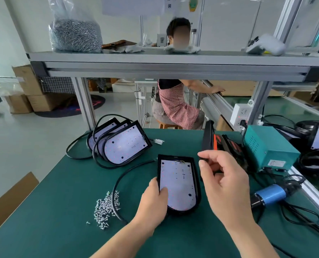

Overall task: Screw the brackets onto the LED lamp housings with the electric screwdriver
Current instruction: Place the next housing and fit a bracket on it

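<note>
- Left hand (153, 200) fingers grip the lamp housing (179, 183), face-up on the tabletop (61, 192).
- Right hand (227, 179) hovers beside it, fingers loosely curled, empty.
- Screwdriver (270, 195) lies untouched; bracket apparently not yet screwed on.

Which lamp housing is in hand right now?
The lone lamp housing lying flat at centre: the left hand grips its near-left edge. The stacked housings back left lean tilted, untouched.
</note>
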